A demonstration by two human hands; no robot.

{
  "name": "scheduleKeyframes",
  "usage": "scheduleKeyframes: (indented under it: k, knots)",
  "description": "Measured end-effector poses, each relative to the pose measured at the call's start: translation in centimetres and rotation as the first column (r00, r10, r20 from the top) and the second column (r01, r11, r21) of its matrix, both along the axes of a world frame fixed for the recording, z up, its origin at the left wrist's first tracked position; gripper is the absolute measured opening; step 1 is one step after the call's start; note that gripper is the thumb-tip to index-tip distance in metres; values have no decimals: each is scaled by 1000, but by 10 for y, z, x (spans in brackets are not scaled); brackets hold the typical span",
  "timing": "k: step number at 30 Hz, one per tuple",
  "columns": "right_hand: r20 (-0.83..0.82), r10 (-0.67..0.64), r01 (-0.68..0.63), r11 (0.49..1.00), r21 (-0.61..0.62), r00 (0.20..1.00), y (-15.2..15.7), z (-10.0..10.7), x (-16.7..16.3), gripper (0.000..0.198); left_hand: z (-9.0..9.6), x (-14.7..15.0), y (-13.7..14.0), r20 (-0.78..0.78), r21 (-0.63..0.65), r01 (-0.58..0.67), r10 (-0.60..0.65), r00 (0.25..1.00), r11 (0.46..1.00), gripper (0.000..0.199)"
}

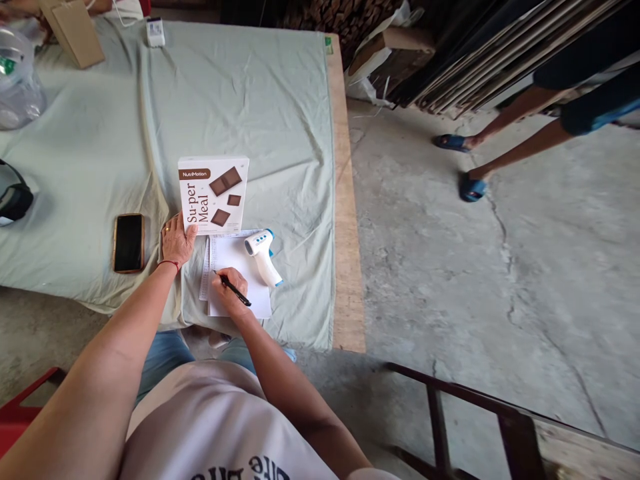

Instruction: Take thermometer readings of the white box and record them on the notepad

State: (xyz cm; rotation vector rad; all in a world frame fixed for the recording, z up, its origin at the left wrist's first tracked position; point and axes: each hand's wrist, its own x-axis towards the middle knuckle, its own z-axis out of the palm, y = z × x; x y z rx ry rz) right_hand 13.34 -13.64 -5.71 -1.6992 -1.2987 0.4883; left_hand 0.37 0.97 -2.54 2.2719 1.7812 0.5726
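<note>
"Cloth (280, 120) over the whole table?"

"Nearly. It's pale green and creased, but a strip of the wooden tabletop (350, 280) shows along the right edge. Beyond lies a cracked concrete floor (430, 267), where another person (530, 137) stands in blue slippers (473, 188). Stacked firewood (330, 15) shows at the back."

"And the carton (235, 207)?"

"White and rectangular, with dark brown chocolate-like pieces printed on its face. The left hand (179, 240) grips its lower left corner, thumb across the front, at the top edge of the white paper (257, 303). I can't tell whether it rests on the table or is lifted."

"The right hand (230, 291)?"

"Closed around a black pen (241, 296), over the paper. An infrared thermometer (265, 260) lies just beside it, partly on the sheet. A dark-screened smartphone (129, 243) lies left of the left hand."

"Any writing?"

"'NutriMotion' in a brown band, then 'Su-per Meal' running sideways up the carton. The print at the bottom is too small to read. Lettering on the wearer's shirt (210, 413) is upside down and cut off."
</note>
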Motion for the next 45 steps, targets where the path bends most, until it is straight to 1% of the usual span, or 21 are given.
scheduleKeyframes:
  k: [4,11,19,21,26,32,37,41,43,45]
  knots:
    - [-4,-24,24,1000,5,1000,0,-1,-1,13,1,0,-1,5,4,4,-5,1000,1000,77]
    - [47,-3,3,1000,8,999,-1,-3,0,11,1,0,-1,13,6,14,-14,1000,1000,80]
    - [52,12,-14,1000,27,999,-1,-4,1,10,1,0,-1,-1,5,7,-7,1000,1000,81]
    - [37,0,-1,1000,26,999,-1,-4,0,10,1,0,0,-2,7,11,-11,1000,1000,83]
    - [-5,-81,81,996,35,997,-1,-5,-1,13,1,0,0,-6,15,12,-12,1000,1000,85]
    - [26,-53,53,999,15,998,0,-4,0,11,0,0,0,-14,23,17,-17,1000,1000,87]
    - [-7,-54,54,997,46,999,0,-3,-1,10,0,0,0,-19,26,18,-18,1000,999,86]
    - [-120,-95,105,991,83,988,-5,5,0,14,1,0,0,-25,31,17,-17,1000,999,86]
    - [-167,-116,138,982,131,979,-8,12,7,19,0,0,0,-27,31,14,-13,1000,999,84]
    - [-151,-154,181,966,186,977,-10,17,21,22,0,0,0,-31,28,10,-9,999,1000,82]
